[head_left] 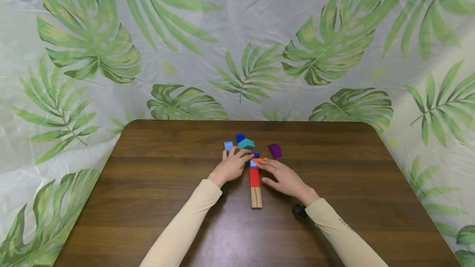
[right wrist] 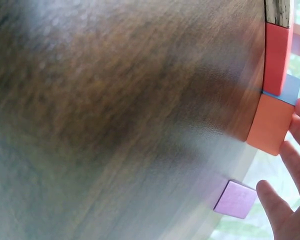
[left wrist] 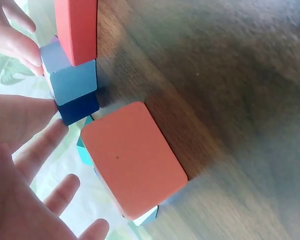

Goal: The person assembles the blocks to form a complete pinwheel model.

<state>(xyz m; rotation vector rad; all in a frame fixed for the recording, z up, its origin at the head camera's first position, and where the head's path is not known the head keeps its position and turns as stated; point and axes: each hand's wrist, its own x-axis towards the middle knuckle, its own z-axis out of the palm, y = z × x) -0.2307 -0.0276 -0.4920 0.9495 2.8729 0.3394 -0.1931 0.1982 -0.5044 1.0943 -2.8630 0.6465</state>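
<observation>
- Left hand (head_left: 231, 167): fingers spread apart and unclamped, thumb and a fingertip against a dark-blue block (left wrist: 79, 108) at the far end of a row; a flat-faced orange-red block (left wrist: 135, 160) stands just beside it.
- Right hand (head_left: 285, 177): fingers spread, fingertips touching an orange block (right wrist: 271, 124) beside the row's light-blue block (head_left: 253, 164).
- Nearer the viewer, the row continues with a red rectangular block (head_left: 254, 177), then a striped wood-grain block (head_left: 256, 198).
- Beyond the left hand lie another light-blue block (head_left: 228, 145), a second dark-blue block (head_left: 240, 137) and a teal angled block (head_left: 246, 144); a purple block (head_left: 275, 150) lies apart, to the right.
- The surface (head_left: 156, 226) is dark-brown wood-grain; behind it hangs a pale, leaf-printed cloth (head_left: 256, 19).
</observation>
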